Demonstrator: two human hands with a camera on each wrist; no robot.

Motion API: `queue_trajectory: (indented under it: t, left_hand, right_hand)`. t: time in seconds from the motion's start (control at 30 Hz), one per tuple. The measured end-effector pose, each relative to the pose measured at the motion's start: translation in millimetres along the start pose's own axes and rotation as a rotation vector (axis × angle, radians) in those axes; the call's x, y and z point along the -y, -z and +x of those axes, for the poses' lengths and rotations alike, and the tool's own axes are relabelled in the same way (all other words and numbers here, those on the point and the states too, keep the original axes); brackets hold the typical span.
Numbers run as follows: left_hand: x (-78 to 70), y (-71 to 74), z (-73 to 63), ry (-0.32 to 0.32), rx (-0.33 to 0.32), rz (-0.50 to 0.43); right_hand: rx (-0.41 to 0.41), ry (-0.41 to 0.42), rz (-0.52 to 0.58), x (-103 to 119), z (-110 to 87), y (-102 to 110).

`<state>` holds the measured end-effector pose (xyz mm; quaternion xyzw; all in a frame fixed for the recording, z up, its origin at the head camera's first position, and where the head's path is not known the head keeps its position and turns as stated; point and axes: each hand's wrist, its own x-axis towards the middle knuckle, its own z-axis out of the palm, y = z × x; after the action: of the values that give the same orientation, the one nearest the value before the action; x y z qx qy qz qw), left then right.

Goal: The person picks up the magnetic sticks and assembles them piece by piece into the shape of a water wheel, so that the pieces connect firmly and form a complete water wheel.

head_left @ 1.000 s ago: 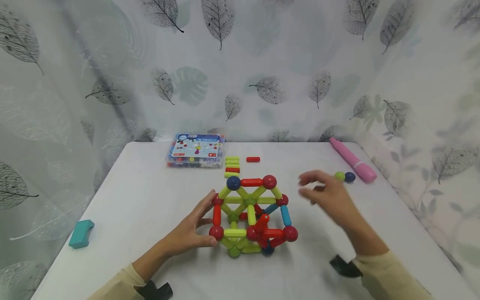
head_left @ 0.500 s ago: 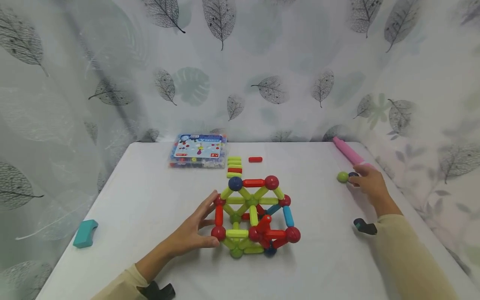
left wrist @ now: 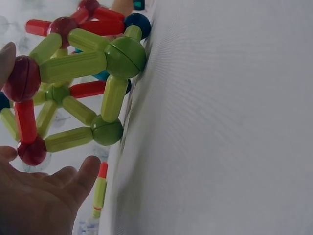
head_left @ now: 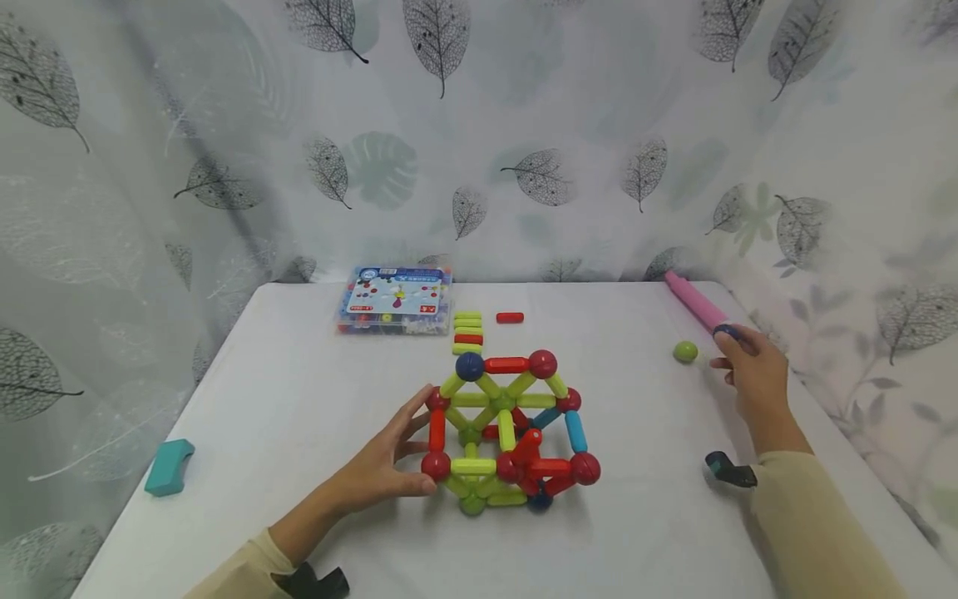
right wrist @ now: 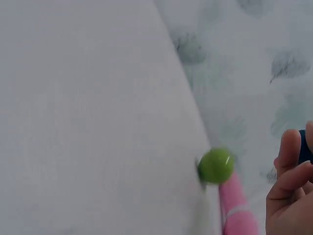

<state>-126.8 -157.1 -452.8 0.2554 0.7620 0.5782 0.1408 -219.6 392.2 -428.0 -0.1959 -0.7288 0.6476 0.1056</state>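
On the table stands a frame of magnetic balls and rods (head_left: 503, 401), in yellow-green, red and blue. My left hand (head_left: 367, 476) holds its left side, thumb at the lower red ball (head_left: 436, 466) and fingertips at the upper one (head_left: 437, 399). The left wrist view shows the same two red balls between thumb and fingers. Far to the right, my right hand (head_left: 762, 374) pinches a dark blue ball (head_left: 728, 332) over the pink tube. Only a sliver of that blue ball shows in the right wrist view. A green ball (head_left: 684, 352) lies just left of this hand.
Behind the frame lie several short yellow-green and red rods (head_left: 467, 327) and a single red rod (head_left: 510, 318). A clear plastic box (head_left: 395, 301) sits at the back. The pink tube (head_left: 694, 299) lies at the right edge, a teal block (head_left: 169, 467) at the left.
My right hand has reached from beside the frame to the far right and picked up the blue ball, parting it from the green one. The left hand stays at the frame.
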Motion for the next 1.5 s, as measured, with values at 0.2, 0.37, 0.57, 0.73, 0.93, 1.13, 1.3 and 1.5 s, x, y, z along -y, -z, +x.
queue_trajectory:
  t: [0.2,0.37,0.57,0.73,0.93,1.13,1.3,1.5]
  left_hand:
    - [-0.5,3.2,0.2,-0.031,0.000,0.019]
    - [0.9,3.4,0.1,-0.037,0.006,0.018]
    - [0.6,3.2,1.0,-0.047,0.003,0.015]
    - [-1.5,2.8,1.7,-0.035,0.004,-0.005]
    - [-0.9,3.2,2.8,-0.046,0.014,-0.011]
    - [0.4,6.4,3.2,-0.074,0.016,-0.001]
    - [0.8,25.6,14.6,-0.038,-0.047,-0.033]
    - [9.6,53.6,77.3,0.157,-0.257,-0.006]
  right_hand:
    - [0.391,0.161,0.409,44,-77.7,-44]
    - [0.685,0.335,0.066,60,-139.9,-81]
    - [0.790,0.339,-0.242,71,-184.2,-113]
    - [0.820,0.342,-0.301,75,-196.3,-127]
    - [0.822,0.381,-0.324,73,-200.1,-125]
    - [0.848,0.451,-0.301,70,-199.8,-121]
    - [0.870,0.461,-0.280,66,-199.1,-118]
    - [0.762,0.483,-0.287,58,-192.4,-103]
